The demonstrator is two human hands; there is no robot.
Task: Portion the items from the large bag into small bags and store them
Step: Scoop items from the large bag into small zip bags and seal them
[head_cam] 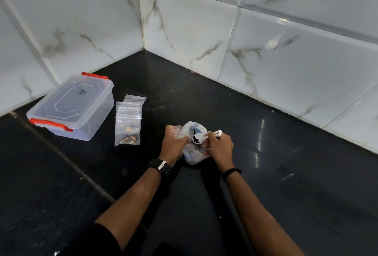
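A large clear plastic bag point(193, 154) with small dark items inside sits on the black countertop point(266, 184) in the middle. My left hand point(173, 143) grips a small clear bag point(178, 132) at the large bag's left edge. My right hand point(221, 146) pinches the handle of a white measuring scoop point(198, 138), whose cup holds a few dark pieces over the large bag. To the left lies a stack of small zip bags point(128, 121); the front one holds dark and yellowish pieces.
A clear plastic storage box point(71, 106) with red latches and its lid on stands at the left near the wall. White marble-pattern tiled walls point(266, 41) meet in a corner behind the counter.
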